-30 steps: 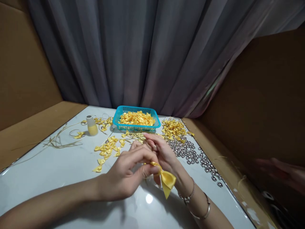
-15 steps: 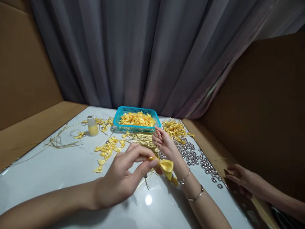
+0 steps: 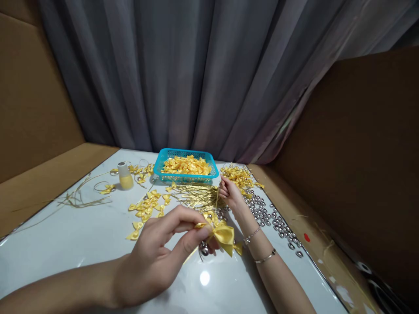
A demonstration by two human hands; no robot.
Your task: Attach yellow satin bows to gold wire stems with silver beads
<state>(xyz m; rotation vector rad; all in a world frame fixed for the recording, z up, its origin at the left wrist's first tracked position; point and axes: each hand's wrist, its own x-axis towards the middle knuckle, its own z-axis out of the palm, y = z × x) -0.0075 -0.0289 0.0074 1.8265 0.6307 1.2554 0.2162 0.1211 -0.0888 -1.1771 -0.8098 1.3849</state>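
Observation:
My left hand (image 3: 166, 257) pinches a yellow satin ribbon bow (image 3: 225, 237) between thumb and fingertips, above the front of the table. Just below its fingertips is a shiny silver bead (image 3: 204, 248). Beyond it, my right hand (image 3: 231, 193), with two bracelets on the wrist, is closed on a thin gold cord (image 3: 217, 198) that runs up from the bow, close to the basket's right front corner. Part of the bow is covered by my left fingers. More yellow bows show behind and under that hand.
A blue basket (image 3: 183, 177) of yellow bows stands at the back. Before it lies a bundle of gold cords (image 3: 196, 196). Silver beads (image 3: 262, 209) and a bow pile (image 3: 238, 175) are on the right. Loose bows (image 3: 145, 207) and a small bottle (image 3: 125, 178) are left.
My right hand has moved slightly right, still holding the cord. My left hand and the bow sit slightly lower, and the silver bead shows more. Another person's hand at the right has left view.

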